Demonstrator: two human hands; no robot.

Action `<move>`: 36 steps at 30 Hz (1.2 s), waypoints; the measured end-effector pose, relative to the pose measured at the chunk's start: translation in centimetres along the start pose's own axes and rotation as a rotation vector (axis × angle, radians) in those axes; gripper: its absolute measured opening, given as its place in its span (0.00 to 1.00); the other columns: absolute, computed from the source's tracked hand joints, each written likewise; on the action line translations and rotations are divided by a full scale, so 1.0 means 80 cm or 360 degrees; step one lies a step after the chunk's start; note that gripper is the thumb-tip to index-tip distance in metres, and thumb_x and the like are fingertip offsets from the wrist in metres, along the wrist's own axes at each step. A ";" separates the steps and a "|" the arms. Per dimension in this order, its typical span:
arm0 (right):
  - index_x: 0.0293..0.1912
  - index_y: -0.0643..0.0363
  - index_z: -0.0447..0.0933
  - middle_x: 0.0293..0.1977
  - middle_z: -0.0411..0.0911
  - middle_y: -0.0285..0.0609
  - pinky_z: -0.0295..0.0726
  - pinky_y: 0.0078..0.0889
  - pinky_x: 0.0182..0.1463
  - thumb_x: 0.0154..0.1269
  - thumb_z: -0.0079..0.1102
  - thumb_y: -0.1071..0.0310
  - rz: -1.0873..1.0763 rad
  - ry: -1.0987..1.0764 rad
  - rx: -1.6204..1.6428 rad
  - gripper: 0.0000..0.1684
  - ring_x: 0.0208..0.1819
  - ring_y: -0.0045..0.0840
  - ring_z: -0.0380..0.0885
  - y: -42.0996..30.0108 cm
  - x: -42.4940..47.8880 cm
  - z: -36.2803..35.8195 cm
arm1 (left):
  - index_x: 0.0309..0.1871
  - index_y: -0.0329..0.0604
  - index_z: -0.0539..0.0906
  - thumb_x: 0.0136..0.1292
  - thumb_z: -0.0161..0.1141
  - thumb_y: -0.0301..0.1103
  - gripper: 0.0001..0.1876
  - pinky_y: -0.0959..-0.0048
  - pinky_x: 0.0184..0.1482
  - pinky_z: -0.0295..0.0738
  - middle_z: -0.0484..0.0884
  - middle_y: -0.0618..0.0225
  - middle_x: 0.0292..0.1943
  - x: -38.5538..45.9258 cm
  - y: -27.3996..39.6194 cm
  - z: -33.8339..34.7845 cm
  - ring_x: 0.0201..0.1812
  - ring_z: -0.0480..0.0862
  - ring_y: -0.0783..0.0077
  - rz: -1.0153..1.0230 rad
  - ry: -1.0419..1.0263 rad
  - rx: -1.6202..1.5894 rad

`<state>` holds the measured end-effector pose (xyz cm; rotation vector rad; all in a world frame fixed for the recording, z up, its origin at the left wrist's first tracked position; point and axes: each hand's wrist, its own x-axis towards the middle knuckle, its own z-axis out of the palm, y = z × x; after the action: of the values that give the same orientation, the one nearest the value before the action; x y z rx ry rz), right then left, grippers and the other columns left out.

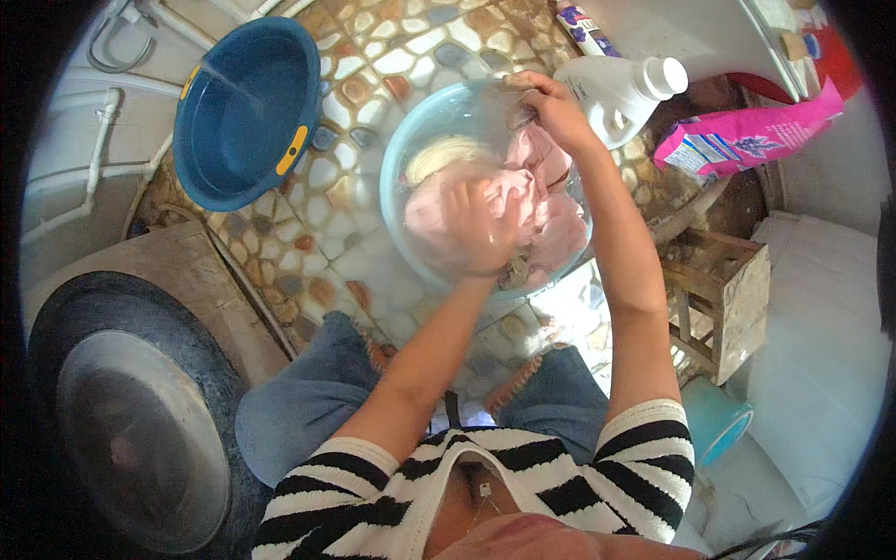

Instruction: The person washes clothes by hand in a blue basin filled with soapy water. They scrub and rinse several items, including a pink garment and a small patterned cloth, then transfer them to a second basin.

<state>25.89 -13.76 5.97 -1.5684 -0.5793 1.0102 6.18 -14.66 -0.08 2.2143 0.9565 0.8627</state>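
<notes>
A light blue plastic basin [389, 183] stands on the tiled floor before me, holding water and wet pink cloth [560, 227]. Something pale yellow and ribbed [444, 155] lies in it near the far left side. My left hand [483, 224], blurred, is spread over the pink cloth with its fingers pointing away from me. At the basin's far right rim, my right hand [553, 108] has bent fingers by a dark, wet bunched part; whether it grips this or the rim is unclear. A small greenish-brown item [514, 273] shows beside my left wrist.
A dark blue tub [245, 112] stands at the far left. Beyond my right arm are a white plastic jug [609, 91], a printed bottle [586, 29] and a pink packet [749, 140]. A wooden stool [742, 308] and a turquoise container [717, 420] are at right, a large wok [140, 434] at left.
</notes>
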 end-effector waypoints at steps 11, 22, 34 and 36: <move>0.61 0.58 0.71 0.44 0.78 0.43 0.79 0.24 0.44 0.65 0.55 0.73 0.0036 0.0192 -0.0013 0.24 0.42 0.22 0.79 -0.013 -0.046 -0.027 | 0.24 0.44 0.71 0.53 0.64 0.30 0.11 0.63 0.31 0.62 0.67 0.67 0.18 -0.023 0.028 -0.027 0.22 0.70 0.58 0.0144 -0.0075 -0.0620; 0.49 0.61 0.78 0.26 0.77 0.33 0.70 0.18 0.27 0.72 0.53 0.56 0.0080 0.0299 -0.0279 0.18 0.23 0.14 0.73 -0.011 -0.073 -0.023 | 0.31 0.42 0.78 0.62 0.62 0.25 0.05 0.84 0.28 0.68 0.73 0.81 0.24 0.067 0.020 -0.046 0.26 0.72 0.89 -0.0631 -0.0428 -0.1480; 0.65 0.61 0.65 0.51 0.78 0.41 0.79 0.24 0.49 0.66 0.49 0.79 -0.0091 -0.0137 0.0050 0.28 0.45 0.20 0.78 -0.046 -0.119 0.008 | 0.51 0.34 0.78 0.60 0.67 0.32 0.18 0.80 0.39 0.75 0.83 0.67 0.39 0.099 0.049 -0.059 0.42 0.82 0.78 -0.0898 -0.0507 -0.1826; 0.59 0.63 0.71 0.48 0.79 0.39 0.78 0.20 0.44 0.65 0.54 0.80 -0.0328 -0.0042 -0.0162 0.23 0.41 0.16 0.77 -0.037 -0.113 0.015 | 0.51 0.35 0.79 0.61 0.66 0.31 0.17 0.81 0.39 0.75 0.83 0.68 0.40 0.103 0.040 -0.055 0.41 0.82 0.79 -0.0903 -0.0637 -0.1827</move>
<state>20.67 -19.67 11.45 -1.5501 -0.8043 0.8580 8.65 -9.08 7.63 0.9862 0.5831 0.4573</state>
